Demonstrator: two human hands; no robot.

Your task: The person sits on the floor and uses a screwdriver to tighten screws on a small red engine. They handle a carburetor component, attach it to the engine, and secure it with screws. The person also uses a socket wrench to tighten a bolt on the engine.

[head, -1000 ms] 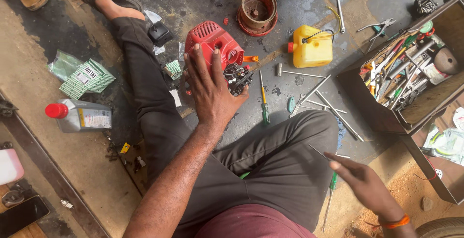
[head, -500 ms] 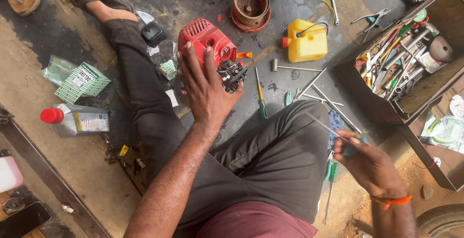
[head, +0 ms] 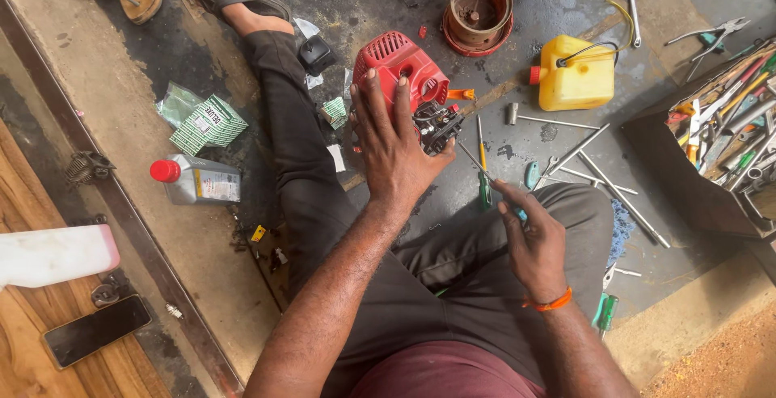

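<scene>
The small red engine sits on the dark floor between the person's legs, its black inner parts bared, so I judge the work mid-way with the cover side not closed up. The left hand lies spread over it, grip open, while the right hand pinches a thin screwdriver aimed at those parts. Loose rods and a yellow tank crowd the right; the near floor leaves little room.

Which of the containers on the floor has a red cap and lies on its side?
The grey oil bottle left of the person's leg. The yellow fuel tank stands upright, and the rusty round can is open-topped.
</scene>
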